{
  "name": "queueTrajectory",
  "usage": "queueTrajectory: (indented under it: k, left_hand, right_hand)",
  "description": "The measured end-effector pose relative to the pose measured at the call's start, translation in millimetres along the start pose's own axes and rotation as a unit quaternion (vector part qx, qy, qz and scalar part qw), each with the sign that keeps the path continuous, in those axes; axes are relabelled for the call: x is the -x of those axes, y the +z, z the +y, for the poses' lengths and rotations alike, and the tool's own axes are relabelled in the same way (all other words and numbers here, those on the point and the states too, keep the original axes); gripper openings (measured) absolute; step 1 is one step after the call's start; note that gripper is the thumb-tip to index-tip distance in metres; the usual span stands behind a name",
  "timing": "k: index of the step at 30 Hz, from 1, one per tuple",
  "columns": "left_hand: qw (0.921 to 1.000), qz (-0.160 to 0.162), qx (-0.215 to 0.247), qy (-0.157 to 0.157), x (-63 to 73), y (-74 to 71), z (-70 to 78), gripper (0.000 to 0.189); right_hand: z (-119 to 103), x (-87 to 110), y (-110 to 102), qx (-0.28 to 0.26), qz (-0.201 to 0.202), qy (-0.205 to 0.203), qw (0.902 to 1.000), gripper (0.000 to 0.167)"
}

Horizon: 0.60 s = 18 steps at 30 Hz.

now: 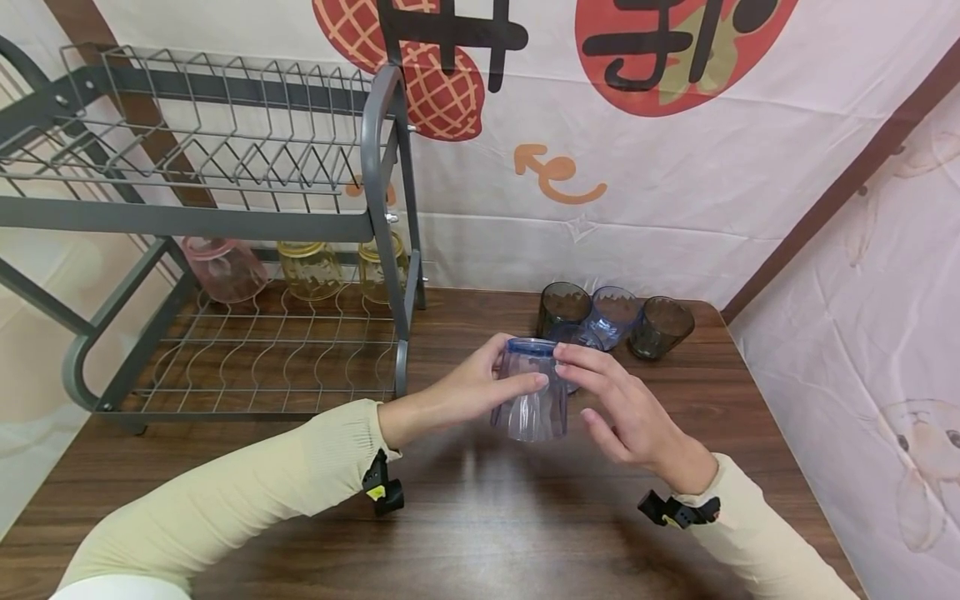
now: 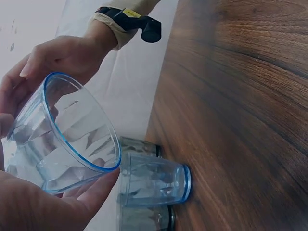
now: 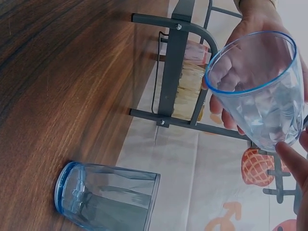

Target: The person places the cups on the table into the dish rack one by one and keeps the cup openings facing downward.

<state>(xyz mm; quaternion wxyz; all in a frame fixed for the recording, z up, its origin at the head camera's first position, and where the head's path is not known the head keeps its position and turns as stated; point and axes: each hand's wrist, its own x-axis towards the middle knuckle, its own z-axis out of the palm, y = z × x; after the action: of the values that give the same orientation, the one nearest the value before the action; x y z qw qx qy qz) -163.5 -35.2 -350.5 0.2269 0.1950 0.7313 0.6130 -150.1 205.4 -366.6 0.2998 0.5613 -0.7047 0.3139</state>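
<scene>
A clear blue-tinted drinking glass (image 1: pixel 529 412) is held upside down above the table, its thick blue base on top. My left hand (image 1: pixel 472 387) grips it from the left, thumb across the front and fingers behind. From the right, fingertips of my right hand (image 1: pixel 633 408) touch the base's edge, while that thumb stands apart from the glass. The left wrist view looks into the mouth of the glass (image 2: pixel 62 139). Behind the hands stand two dark grey glasses (image 1: pixel 564 310) (image 1: pixel 660 327) and a blue glass (image 1: pixel 617 315). Another blue glass (image 3: pixel 106 197) stands upright, partly hidden in the head view.
At the left is a two-tier grey metal dish rack (image 1: pixel 371 225). Its lower shelf bears a pink glass (image 1: pixel 228 273) and two yellow glasses (image 1: pixel 311 273) (image 1: pixel 375 275). A printed cloth (image 1: pixel 675 200) hangs behind the wooden table (image 1: pixel 480 533).
</scene>
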Motion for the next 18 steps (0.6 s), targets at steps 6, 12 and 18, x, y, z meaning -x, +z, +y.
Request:
queueTrajectory:
  k: [6,12,18]
  left_hand:
    - [0.9998,-0.004,0.011,0.017,0.4,-0.5,-1.9,0.059]
    - [0.9993,0.007,-0.004,0.037,2.0,-0.3,-2.5,0.058]
    - [0.9984,0.015,-0.013,0.053,2.0,0.0,-3.8,0.057]
  right_hand:
    - [-0.8,0.2,-0.4,0.003,0.004,0.007,1.0000,0.042]
    - [-1.5,0.1,-0.8,0.002,0.013,0.026,0.9996,0.044]
    - [-1.6,-0.1,-2.0,-0.001,0.030,0.051,0.9983,0.046]
